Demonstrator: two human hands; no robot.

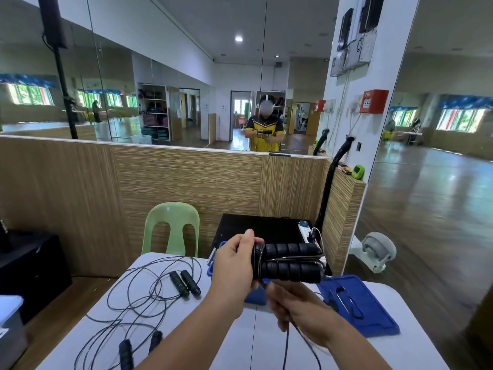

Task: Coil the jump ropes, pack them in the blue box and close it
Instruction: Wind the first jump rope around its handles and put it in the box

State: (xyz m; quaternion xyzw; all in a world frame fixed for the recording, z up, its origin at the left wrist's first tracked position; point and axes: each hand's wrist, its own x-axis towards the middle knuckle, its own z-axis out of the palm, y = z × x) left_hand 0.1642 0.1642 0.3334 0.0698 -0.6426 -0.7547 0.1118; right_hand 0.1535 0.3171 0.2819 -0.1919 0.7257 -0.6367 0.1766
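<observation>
STUDIO TABLE: A white table (186, 343) fills the lower part of the frame in a mirrored room with a glossy wooden floor. A wood-grain partition (186, 182) rises behind it, with mirror panels above.

At centre frame your left hand (234, 265) clenches the near ends of two black foam handles (290, 263), held side by side and level above the table, with cord looped about them. Just below, your right hand (296, 303), blurred, curls round the cord (286, 340), which drops to the bottom edge of the frame.

Your hands and the handles block most of the blue box (210, 271); only slivers of it show behind them. Its blue lid (368, 308) lies flat on the table at lower right. Two loose jump ropes (133, 297) sprawl uncoiled at lower left, one pair of grips (185, 285) mid-table and another (138, 348) near the bottom edge.

A pale green plastic chair (170, 225) stands behind the table. To its right sits a black case (266, 228) carrying a white power strip (306, 231). A grey fan (378, 249) rests on the floor at right.

A red wall unit (373, 101) on the white pillar at upper right reads "FIRE"; its smaller lettering is too small to read.
</observation>
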